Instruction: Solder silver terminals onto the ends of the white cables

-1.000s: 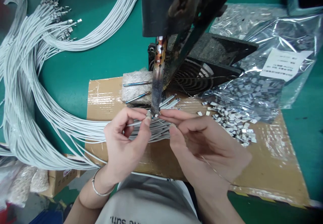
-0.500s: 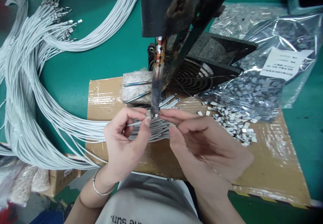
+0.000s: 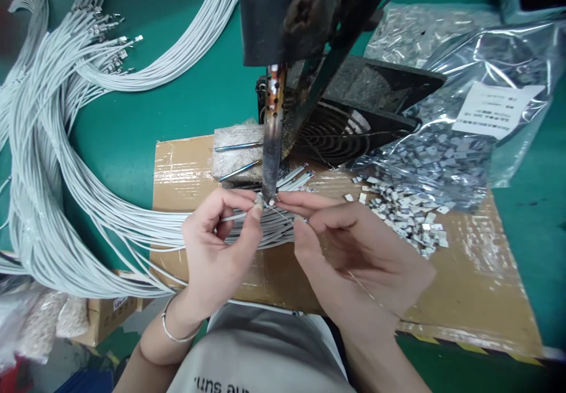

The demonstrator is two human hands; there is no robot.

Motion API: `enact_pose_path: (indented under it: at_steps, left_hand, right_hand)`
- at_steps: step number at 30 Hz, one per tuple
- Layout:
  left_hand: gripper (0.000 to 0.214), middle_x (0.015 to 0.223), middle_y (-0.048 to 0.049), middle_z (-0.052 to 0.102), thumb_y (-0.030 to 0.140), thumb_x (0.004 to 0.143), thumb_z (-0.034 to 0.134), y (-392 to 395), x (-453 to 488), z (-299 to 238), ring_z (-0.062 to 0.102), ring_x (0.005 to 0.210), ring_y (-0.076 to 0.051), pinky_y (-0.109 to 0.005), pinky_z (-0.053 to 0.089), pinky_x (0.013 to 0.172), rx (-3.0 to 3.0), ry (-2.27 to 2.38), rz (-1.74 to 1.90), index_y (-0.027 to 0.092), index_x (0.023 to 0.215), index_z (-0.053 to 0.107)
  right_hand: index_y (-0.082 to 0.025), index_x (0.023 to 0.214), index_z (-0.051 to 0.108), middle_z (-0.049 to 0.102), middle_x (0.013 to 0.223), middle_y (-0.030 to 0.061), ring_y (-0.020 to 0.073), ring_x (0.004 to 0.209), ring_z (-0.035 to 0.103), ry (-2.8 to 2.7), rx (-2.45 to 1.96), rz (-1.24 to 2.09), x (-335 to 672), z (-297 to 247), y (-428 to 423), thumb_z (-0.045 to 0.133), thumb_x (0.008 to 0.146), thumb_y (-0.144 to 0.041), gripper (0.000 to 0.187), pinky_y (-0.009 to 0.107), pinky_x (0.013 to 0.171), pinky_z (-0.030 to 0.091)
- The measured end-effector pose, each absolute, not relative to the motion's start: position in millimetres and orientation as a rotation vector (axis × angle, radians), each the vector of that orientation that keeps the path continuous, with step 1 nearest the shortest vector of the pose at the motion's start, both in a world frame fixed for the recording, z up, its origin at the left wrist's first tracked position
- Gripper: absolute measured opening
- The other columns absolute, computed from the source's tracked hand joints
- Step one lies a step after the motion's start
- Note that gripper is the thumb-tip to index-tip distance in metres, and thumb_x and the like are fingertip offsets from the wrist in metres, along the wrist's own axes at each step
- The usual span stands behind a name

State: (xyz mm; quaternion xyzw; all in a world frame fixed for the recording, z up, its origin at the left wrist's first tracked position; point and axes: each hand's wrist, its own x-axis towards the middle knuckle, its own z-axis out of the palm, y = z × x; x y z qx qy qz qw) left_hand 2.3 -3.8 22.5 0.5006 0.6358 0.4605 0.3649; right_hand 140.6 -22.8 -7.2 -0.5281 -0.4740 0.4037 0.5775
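Observation:
A soldering iron (image 3: 273,139) points down from its black holder, its tip between my two hands. My left hand (image 3: 223,248) is closed, thumb and forefinger pinching the end of a white wire (image 3: 229,218) right beside the tip. In my right hand (image 3: 358,257) is a thin solder wire (image 3: 283,213), which passes between thumb and fingers and trails across the palm. The solder's front end reaches a small shiny piece (image 3: 271,203) under the tip. Fingertips and tip partly hide the joint. Below lies a bundle of white wires (image 3: 168,228).
A cardboard sheet (image 3: 186,163) covers the green table (image 3: 145,110). To the right, loose small metal-and-white pieces (image 3: 407,216) spill near a clear plastic bag (image 3: 469,151). Behind the iron stands a black fan (image 3: 340,133). More white wire bundles (image 3: 39,145) lie left.
The iron, the fan and my right hand appear slightly further left in view. Both hands keep their grips at the iron's tip, and the solder between them shows more clearly.

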Motion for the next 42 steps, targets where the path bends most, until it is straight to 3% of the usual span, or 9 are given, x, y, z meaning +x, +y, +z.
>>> enact_pose_path:
  at_steps: [20, 42]
  left_hand:
    - [0.013, 0.091, -0.0057, 0.081, 0.011, 0.087, 0.078, -5.0, 1.4, 22.7, 0.07, 0.073, -0.015, -0.02, 0.045, 0.049, 1.293, 1.61, 1.19, 0.021, 0.08, 0.073]
    - [0.014, 0.09, -0.0034, 0.081, 0.008, 0.086, 0.078, -5.0, 0.4, 20.7, 0.067, 0.074, -0.012, -0.017, 0.035, 0.046, 1.307, 1.575, 1.21, 0.02, 0.08, 0.074]
  right_hand:
    - [-0.025, 0.087, 0.069, 0.085, 0.115, -0.0002, 0.02, 0.106, 0.083, -1.085, -1.205, 0.928, 139.2, -4.7, -23.6, 0.075, 0.086, 0.001, 0.027, 0.033, 0.093, 0.064]
    - [-0.024, 0.088, 0.069, 0.085, 0.115, 0.0005, 0.0182, 0.103, 0.083, -1.124, -1.214, 0.897, 140.0, -6.3, -23.0, 0.075, 0.089, 0.0, 0.025, 0.03, 0.094, 0.063]
